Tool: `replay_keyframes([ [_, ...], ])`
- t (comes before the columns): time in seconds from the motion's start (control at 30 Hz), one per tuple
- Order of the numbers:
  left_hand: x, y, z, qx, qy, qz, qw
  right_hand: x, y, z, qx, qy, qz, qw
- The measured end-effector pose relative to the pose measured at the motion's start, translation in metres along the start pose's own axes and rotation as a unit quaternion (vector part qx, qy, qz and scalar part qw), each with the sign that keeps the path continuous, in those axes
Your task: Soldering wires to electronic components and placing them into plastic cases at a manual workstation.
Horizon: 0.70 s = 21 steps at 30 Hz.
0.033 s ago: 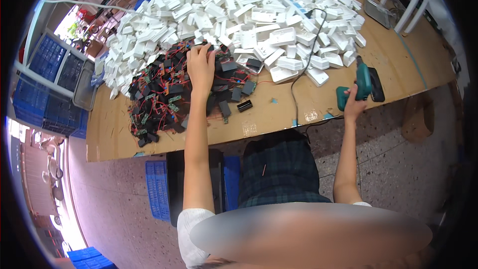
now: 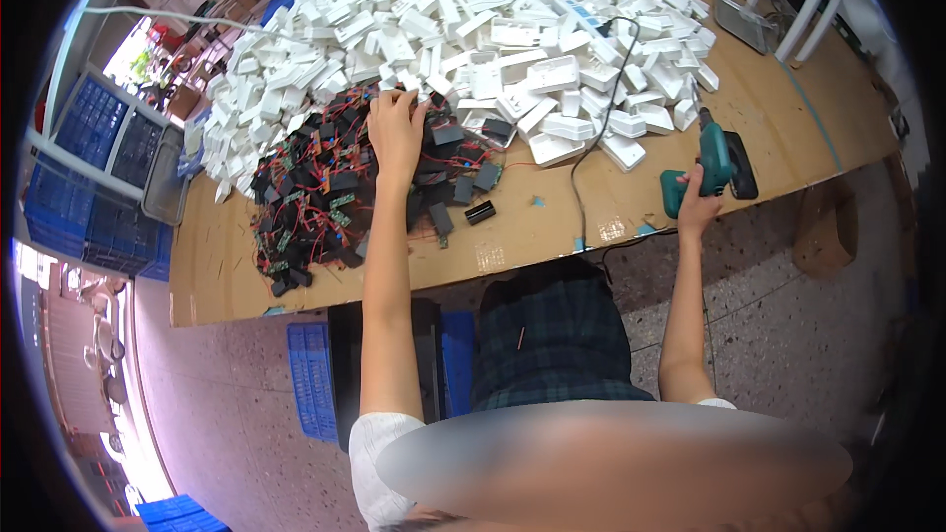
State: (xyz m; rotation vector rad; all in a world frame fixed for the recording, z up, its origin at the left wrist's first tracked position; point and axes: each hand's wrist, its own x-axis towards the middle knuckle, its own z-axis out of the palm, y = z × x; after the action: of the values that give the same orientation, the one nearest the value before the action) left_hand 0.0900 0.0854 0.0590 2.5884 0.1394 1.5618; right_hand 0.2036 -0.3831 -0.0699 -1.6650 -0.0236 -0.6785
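The right hand (image 2: 698, 204) grasps a green drill (image 2: 714, 160) in its fingers at the near right of the worktop (image 2: 542, 229). The left hand (image 2: 397, 130) is at the far part of the black wired modules (image 2: 313, 199) heaped left; I cannot tell whether its fingers grip one. White casings (image 2: 463, 15) are piled beyond.

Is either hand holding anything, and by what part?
The right hand holds a drill by its handle; whether the left hand holds anything cannot be told.
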Motion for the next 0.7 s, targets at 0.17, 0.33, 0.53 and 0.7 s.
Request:
replay_keyframes([
  [0.17, -0.007, -0.015, 0.029, 0.01, -0.123, -0.041, 0.992, -0.024, -0.036, -0.015, -0.198, -0.046, 0.023, 0.979],
  [0.33, -0.003, -0.032, 0.01, -0.276, -0.015, -0.305, 0.911, -0.137, -0.107, 0.0, -0.151, -0.088, -0.076, 0.982],
  [0.53, 0.005, -0.038, -0.017, -0.486, 0.157, -0.437, 0.74, -0.134, -0.273, -0.005, 0.592, -0.578, 0.305, 0.471],
  [0.7, 0.049, 0.02, -0.072, -0.547, 0.213, -0.366, 0.722, -0.126, -0.299, 0.003, 0.634, -0.638, 0.292, 0.325],
])
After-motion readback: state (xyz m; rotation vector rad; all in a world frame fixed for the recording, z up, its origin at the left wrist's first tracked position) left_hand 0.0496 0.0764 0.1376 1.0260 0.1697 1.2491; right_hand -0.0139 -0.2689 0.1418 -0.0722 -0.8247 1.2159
